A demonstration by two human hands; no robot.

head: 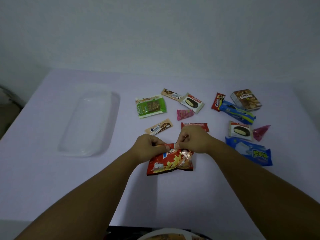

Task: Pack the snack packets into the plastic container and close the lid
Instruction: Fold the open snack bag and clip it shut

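A red potato-chip packet [170,161] lies at the table's centre front. My left hand [149,147] and my right hand [194,140] both pinch its top edge. The clear plastic container [90,122] sits on the left with its lid on, apart from both hands. Several other snack packets lie scattered to the right: a green nuts packet [150,106], two choco pie packets [192,103] [240,130], a blue cookie pack [237,112], a large blue packet [251,151] and a brown box [246,99].
The white table [52,179] ends at a near edge below my forearms. A plain wall stands behind it. A red wafer bar [195,126] lies just beyond my right hand, a cream biscuit packet [158,127] beyond my left.
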